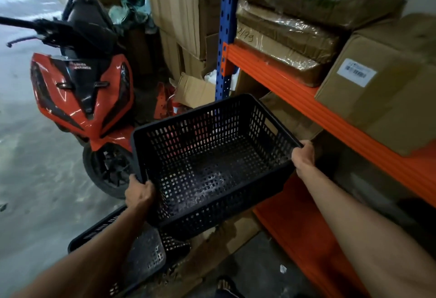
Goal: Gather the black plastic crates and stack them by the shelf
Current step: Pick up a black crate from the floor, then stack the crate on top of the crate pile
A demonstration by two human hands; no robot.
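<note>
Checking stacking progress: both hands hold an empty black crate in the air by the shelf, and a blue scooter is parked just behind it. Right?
Not quite: the scooter is red, not blue, as the head view shows. The rest holds: the left hand and right hand hold the empty black crate up beside the shelf.

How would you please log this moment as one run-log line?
left hand: grips crate rim | right hand: grips opposite rim | held crate: empty, above floor crate | shelf: right

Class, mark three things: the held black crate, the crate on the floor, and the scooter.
held black crate [212,168], head view, inner floor.
crate on the floor [146,255], head view, perforated base.
scooter [80,90], head view, orange front panel.
</note>
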